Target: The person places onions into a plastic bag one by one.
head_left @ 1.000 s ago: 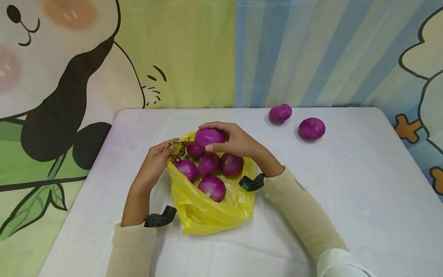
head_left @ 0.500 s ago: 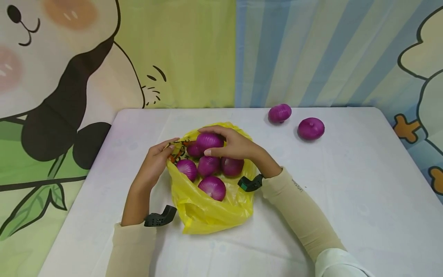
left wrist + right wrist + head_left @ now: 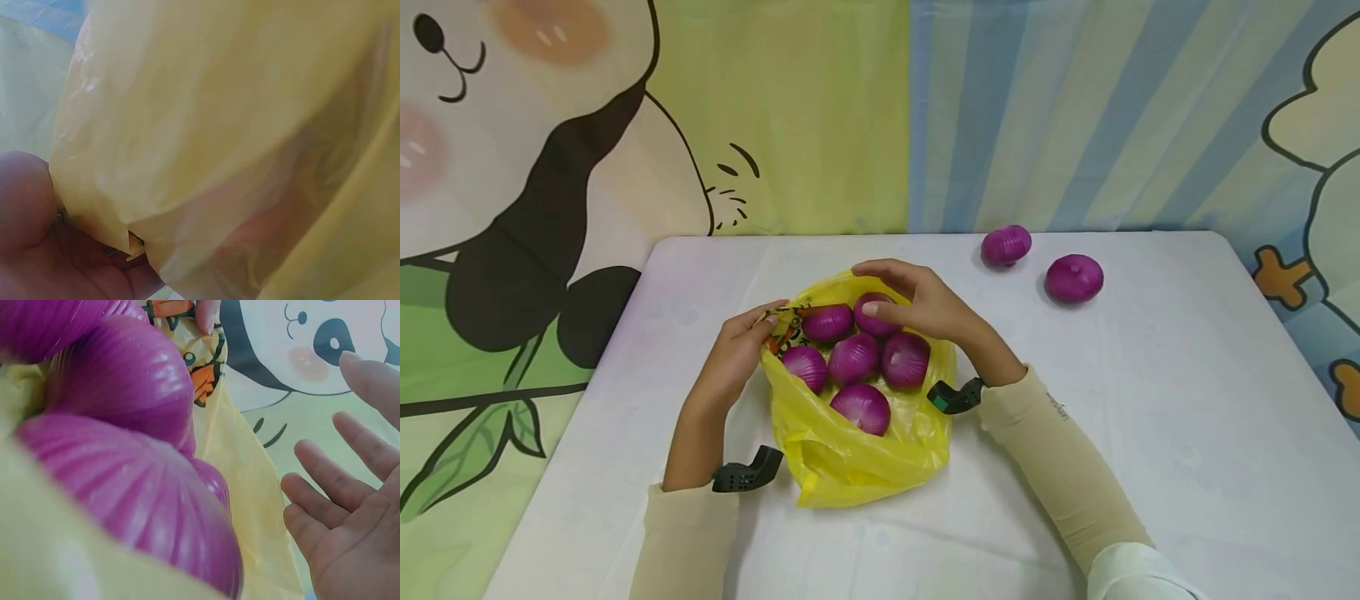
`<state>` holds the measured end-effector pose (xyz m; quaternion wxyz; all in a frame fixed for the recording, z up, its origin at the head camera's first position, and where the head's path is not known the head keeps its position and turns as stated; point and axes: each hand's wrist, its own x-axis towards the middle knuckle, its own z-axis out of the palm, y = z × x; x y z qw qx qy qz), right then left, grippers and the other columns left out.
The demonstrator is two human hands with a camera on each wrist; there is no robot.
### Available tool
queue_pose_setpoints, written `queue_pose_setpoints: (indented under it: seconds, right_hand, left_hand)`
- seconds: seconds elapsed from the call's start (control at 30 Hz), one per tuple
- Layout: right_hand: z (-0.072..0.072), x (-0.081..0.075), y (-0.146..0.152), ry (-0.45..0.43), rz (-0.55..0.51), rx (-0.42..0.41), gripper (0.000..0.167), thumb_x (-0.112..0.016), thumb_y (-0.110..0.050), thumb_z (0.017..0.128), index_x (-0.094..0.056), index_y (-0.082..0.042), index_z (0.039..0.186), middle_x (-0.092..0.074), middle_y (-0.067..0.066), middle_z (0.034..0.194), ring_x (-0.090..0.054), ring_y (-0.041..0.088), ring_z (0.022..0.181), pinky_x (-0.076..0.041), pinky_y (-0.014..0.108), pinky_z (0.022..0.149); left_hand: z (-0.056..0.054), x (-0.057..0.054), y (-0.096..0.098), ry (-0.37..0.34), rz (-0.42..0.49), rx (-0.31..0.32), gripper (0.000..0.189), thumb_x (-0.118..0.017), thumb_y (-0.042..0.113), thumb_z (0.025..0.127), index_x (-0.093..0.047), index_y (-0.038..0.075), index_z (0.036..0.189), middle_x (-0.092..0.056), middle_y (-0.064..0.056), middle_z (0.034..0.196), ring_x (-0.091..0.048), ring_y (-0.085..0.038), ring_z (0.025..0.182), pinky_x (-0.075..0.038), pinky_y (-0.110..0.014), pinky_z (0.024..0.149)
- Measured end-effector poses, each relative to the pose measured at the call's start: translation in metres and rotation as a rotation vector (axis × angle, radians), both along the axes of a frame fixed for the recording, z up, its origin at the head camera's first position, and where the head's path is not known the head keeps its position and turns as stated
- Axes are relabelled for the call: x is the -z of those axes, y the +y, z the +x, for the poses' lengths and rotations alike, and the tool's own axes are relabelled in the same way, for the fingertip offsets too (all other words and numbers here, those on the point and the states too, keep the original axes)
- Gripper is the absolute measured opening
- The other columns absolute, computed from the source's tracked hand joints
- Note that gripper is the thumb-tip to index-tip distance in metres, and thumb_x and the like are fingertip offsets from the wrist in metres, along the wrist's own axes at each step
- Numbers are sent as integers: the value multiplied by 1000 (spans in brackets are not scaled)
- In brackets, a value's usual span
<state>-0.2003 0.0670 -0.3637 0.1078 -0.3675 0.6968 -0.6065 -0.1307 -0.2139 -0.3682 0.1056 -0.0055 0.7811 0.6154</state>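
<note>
In the head view, a yellow plastic bag (image 3: 868,479) lies with its mouth spread, holding several purple onions, one at its front (image 3: 861,408). My left hand (image 3: 730,358) pinches the bag's left rim; in the left wrist view the bag's film (image 3: 181,125) hides much of that hand. Over the bag's back right rim hovers my right hand (image 3: 932,304), fingers extended and partly covering a purple onion (image 3: 871,323). The right wrist view shows that hand's palm (image 3: 356,531) holding nothing, apart from the nearest onion (image 3: 137,494).
Two more purple onions lie on the white table (image 3: 1150,400) at the back right: one near the back edge (image 3: 1006,246), the other slightly closer (image 3: 1075,279). A cartoon-printed cloth (image 3: 820,117) hangs behind the table.
My right hand has let go of a purple onion among the others at the back of the bag, then lifted slightly to the right. My left hand has stayed at the rim.
</note>
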Motion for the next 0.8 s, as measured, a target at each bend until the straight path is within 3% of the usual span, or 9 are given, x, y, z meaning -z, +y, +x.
queue_pose_setpoints:
  seconds: [0.3,0.57,0.63,0.8]
  right_hand:
    - [-2,2,15,19,32,33,46,-64,-2,92,-52,1,137,-52,18,137,-45,21,131,-27,33,112]
    - [-8,4,36,24,28,61,44,-65,-3,92,-54,2,134,-53,20,135,-46,23,130,-28,34,112]
    - [-4,-3,41,10,43,79,43,-64,0,92,-53,4,134,-52,23,135,-45,25,130,-28,37,112]
    - [-4,-3,57,-15,81,131,44,-64,-1,93,-52,3,135,-52,17,137,-44,25,131,-27,39,112]
  left_hand:
    - [0,-1,0,4,-8,-5,44,-36,21,106,-43,3,146,-48,-13,142,-41,-21,132,-35,-37,108]
    - [1,-2,0,0,-9,-12,44,-36,20,106,-43,2,145,-47,-13,143,-39,-21,133,-34,-39,109]
    - [1,-1,1,1,-9,-14,43,-36,20,106,-44,2,145,-46,-13,143,-38,-21,134,-34,-39,109]
    - [1,0,1,-2,-15,-16,43,-36,20,106,-44,3,145,-47,-13,143,-40,-22,132,-35,-38,108]
